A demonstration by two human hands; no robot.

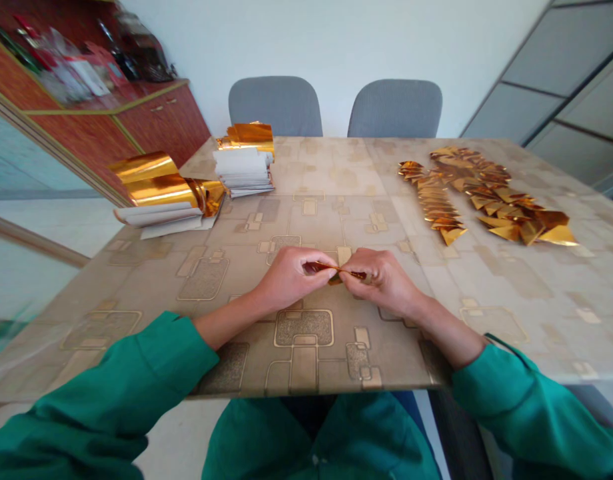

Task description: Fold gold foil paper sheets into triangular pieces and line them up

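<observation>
We hold a narrow, folded strip of gold foil (334, 269) between our left hand (286, 280) and our right hand (381, 283), just above the middle of the desk (311, 227) in the lower centre of the frame. The fingers (316, 260) of both hands are closed in a tight pinch on either end of the strip, and the two hands almost touch. At the upper left of the desk lies a curling roll of gold foil (154, 180) on white sheets (159, 220). Just beside it, toward the top centre, a stack of white paper (242, 172) sits under more gold foil (249, 135). On the right, two long rows of folded gold foil triangles (491, 193) lie side by side. Two grey chairs (275, 107) stand beyond the desk, and green sleeves (136, 370) cover our forearms at the bottom of the frame.
</observation>
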